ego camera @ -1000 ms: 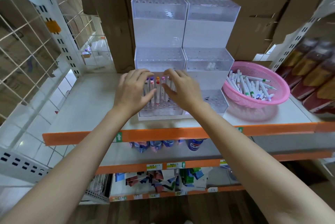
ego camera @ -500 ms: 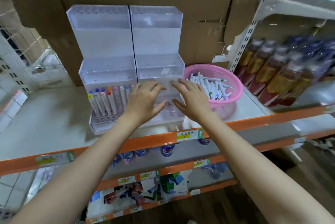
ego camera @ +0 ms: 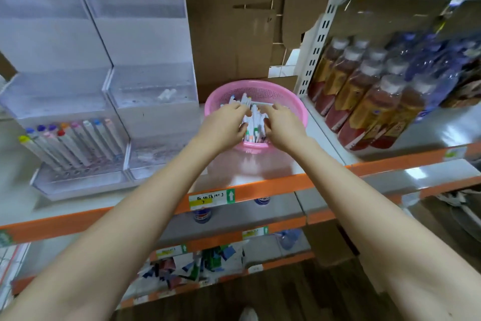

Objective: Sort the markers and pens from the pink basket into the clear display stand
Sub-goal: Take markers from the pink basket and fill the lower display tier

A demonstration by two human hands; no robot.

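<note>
The pink basket (ego camera: 291,98) stands on the shelf right of centre, filled with several white markers (ego camera: 252,123) with coloured caps. Both my hands are inside it. My left hand (ego camera: 223,125) lies on the markers with its fingers stretched forward and its thumb against the pile. My right hand (ego camera: 282,125) covers the right side of the pile, with its fingers bent down among the markers and their tips hidden. To the left is the clear display stand (ego camera: 145,91), made of two stepped units. Several markers (ego camera: 75,143) stand upright in the lowest tier of the left unit.
Bottles of brown drink (ego camera: 364,97) fill the neighbouring shelf on the right, behind a white perforated upright (ego camera: 312,50). Cardboard boxes (ego camera: 234,21) back the shelf. An orange shelf edge (ego camera: 260,190) runs below the basket, with lower shelves of small packets underneath.
Both hands have moved right, from the front of the display stand into the pink basket. The view has swung to the right with them.
</note>
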